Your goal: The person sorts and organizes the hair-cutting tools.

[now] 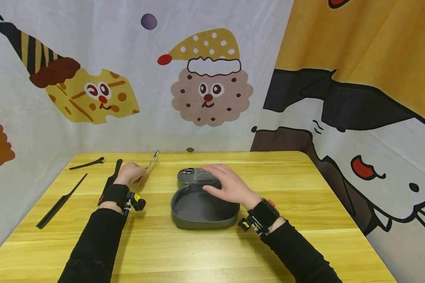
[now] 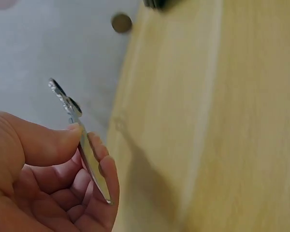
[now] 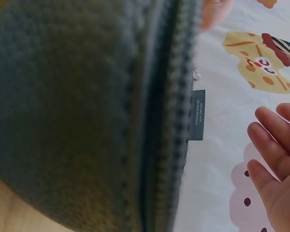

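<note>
My left hand (image 1: pixel 132 173) pinches a slim pair of silver scissors (image 2: pixel 93 166) between thumb and fingers. In the left wrist view their finger loops point up and the blades down along the curled fingers. A dark grey zip case (image 1: pixel 205 223) lies unzipped in the middle of the table, its lid folded back. Something with shiny rings (image 1: pixel 189 171) sits in the lid's left part. Over the case's right side spreads my right hand (image 1: pixel 230 184), fingers straight and holding nothing. The right wrist view shows the case's wall and zip (image 3: pixel 170 116) close up and blurred.
On the left of the wooden table (image 1: pixel 145 251) lie a black tail comb (image 1: pixel 58 209) and a black hair clip (image 1: pixel 87 163). A black, flat-handled tool (image 1: pixel 114 173) lies partly behind my left hand. A printed curtain (image 1: pixel 127 31) hangs behind the table.
</note>
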A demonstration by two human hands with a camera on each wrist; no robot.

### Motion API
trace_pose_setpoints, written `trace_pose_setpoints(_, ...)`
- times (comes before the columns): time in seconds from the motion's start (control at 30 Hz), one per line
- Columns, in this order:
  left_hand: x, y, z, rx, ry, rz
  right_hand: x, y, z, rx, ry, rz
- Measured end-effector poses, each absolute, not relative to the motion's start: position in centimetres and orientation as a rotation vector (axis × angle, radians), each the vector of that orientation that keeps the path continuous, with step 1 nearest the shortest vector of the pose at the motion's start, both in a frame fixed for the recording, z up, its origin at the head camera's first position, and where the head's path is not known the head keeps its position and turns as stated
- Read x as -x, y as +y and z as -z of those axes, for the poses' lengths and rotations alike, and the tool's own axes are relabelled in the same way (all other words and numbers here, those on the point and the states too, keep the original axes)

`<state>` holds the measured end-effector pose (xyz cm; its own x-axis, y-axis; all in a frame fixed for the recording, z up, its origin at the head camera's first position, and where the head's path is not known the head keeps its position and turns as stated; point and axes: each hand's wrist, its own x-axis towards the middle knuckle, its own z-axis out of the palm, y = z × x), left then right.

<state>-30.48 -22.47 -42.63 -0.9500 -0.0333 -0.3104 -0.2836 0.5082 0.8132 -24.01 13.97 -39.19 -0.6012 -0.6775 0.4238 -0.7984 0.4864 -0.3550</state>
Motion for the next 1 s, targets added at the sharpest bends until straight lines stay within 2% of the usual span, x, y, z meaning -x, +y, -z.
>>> trace_pose_setpoints(0.4,29.4,-17.3,40.1,0.195,2.475,-1.809,23.9,13.0,38.9,-1.057,-2.522,-0.995)
trace_pose_setpoints(0.6,27.9,-15.1,39.1,0.051,2.486,-1.892,24.0,12.5,39.1,-1.007,-2.410,-1.119)
trace_pose_setpoints(0.8,26.2,-13.1,38.0,-0.076,2.522,-1.975,27.1,12.4,43.4,-0.977,-2.321,-1.235)
trace_pose_setpoints(0.87,25.8,-12.6,37.8,-0.102,2.530,-1.994,27.1,12.2,43.2,-0.942,-2.306,-1.319)
trace_pose_setpoints(1.0,25.1,-11.4,37.4,-0.159,2.545,-2.016,24.6,11.1,39.1,-0.773,-2.296,-1.526)
